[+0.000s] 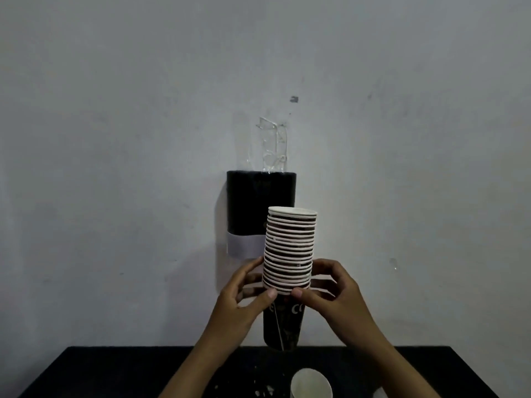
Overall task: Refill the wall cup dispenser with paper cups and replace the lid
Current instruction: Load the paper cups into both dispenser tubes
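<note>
A tall stack of paper cups (288, 248), white rims above a black bottom cup with white lettering, is held upright in front of me. My left hand (244, 294) grips its left side and my right hand (330, 291) its right side, thumbs meeting under the lowest rims. Behind the stack, the black wall cup dispenser (253, 205) with a pale band near its bottom is fixed to the wall. The stack's top rim sits below the dispenser's upper edge and covers its lower right part. I cannot tell whether a lid is in view.
Clear tape (273, 145) runs from the dispenser's top up the grey wall. Below lies a black table (115, 374). A single white cup (311, 383) stands on it at the bottom edge, with small white scraps (264, 390) beside it.
</note>
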